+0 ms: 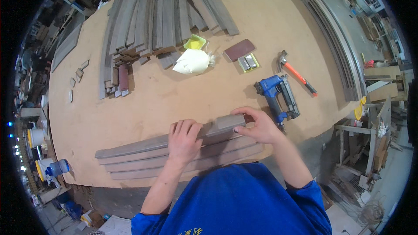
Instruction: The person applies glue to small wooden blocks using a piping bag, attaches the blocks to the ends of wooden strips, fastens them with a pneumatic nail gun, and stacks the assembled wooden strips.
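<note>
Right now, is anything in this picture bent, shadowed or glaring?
In the head view: the strip stack at right bows and shadows the table to its left; small blue lights at far left glare; the left hand looks fairly sharp; corners fall black.

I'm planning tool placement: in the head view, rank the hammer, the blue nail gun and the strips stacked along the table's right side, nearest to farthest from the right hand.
From the right hand:
1. Blue nail gun, just ahead and to the right.
2. Hammer, beyond the nail gun, farther right.
3. Stacked strips, at the far right.
</note>
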Demonstrator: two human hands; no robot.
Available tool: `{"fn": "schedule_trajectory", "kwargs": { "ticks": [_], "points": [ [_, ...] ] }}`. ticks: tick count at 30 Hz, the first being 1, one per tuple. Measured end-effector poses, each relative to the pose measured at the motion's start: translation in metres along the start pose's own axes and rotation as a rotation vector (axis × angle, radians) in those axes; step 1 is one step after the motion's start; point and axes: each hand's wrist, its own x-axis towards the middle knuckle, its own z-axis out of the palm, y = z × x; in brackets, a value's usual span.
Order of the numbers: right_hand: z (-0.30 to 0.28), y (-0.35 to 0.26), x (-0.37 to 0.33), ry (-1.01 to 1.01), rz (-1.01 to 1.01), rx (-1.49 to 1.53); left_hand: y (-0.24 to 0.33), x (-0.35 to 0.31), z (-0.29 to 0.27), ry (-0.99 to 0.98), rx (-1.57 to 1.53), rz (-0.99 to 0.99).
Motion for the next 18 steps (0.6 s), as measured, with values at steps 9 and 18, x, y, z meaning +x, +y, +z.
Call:
{"fn": "schedule_trajectory", "kwargs": {
  "ticks": [9,18],
  "points": [
    [0.002,0.028,0.015,0.121,0.481,-0.076,-0.059,-0.044,-0.005,0.041,0.128,-0.224],
    [0.020,0.067,0.019,0.325,0.035,-0.087,-0.068,-0.063,0.005,-0.036,0.026,-0.212]
  ]
}}
